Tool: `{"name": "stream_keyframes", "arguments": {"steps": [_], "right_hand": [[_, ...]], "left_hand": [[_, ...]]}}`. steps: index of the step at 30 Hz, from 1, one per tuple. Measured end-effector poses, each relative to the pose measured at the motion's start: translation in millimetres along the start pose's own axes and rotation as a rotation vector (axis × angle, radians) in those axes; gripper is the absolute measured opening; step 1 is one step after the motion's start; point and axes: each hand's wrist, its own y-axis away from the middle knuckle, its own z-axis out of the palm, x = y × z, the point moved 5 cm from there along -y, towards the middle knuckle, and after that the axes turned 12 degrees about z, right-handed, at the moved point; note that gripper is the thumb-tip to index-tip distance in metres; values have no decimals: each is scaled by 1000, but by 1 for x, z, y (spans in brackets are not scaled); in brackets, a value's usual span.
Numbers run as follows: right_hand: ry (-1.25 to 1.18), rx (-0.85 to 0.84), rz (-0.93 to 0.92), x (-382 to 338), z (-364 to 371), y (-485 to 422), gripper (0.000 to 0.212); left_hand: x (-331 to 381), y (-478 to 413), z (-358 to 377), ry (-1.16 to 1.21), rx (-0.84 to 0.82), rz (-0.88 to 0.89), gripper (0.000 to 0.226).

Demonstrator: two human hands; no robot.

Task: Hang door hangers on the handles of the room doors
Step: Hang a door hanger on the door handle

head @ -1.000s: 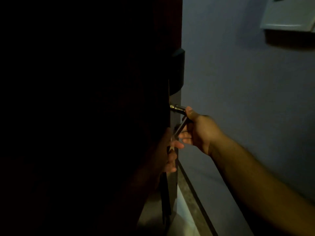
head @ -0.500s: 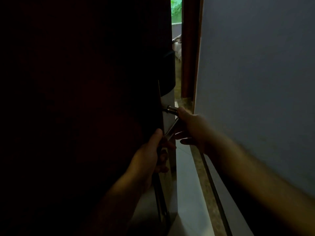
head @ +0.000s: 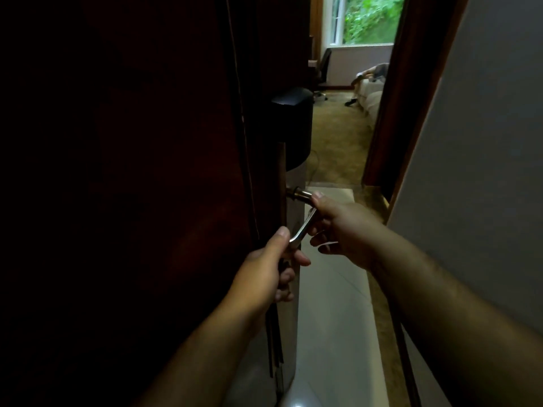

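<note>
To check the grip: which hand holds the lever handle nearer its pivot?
The right hand, thumb on the bend of the lever handle; the left hand is at its tip.

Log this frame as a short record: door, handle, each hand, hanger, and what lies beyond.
door: dark door, ajar
handle: metal lever handle, below a black lock housing
right hand: grips the lever near its pivot
left hand: thumb at lever tip, fingers curled round a dark strip
hanger: probably that strip, the door hanger, hanging below the left hand; not yet on the handle
beyond: lit room with window
</note>
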Motion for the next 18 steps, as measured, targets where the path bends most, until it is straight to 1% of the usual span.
{"name": "stream_keyframes", "arguments": {"steps": [4, 7, 11, 14, 17, 18], "right_hand": [[27, -89, -16, -20, 31, -36, 44], [64, -153, -42, -36, 57, -62, 43], [113, -240, -94, -55, 93, -94, 43], [153, -311, -116, -70, 121, -117, 43], [247, -416, -134, -86, 145, -138, 42], [253, -431, -139, -89, 150, -140, 41]], "left_hand": [[1, -23, -31, 34, 40, 21, 61], [1, -41, -54, 60, 127, 29, 62], [1, -61, -83, 98, 309, 42, 58], [-1, -76, -103, 101, 480, 61, 57], [-2, -91, -119, 109, 671, 95, 56], [-2, -92, -123, 109, 697, 103, 56]]}}
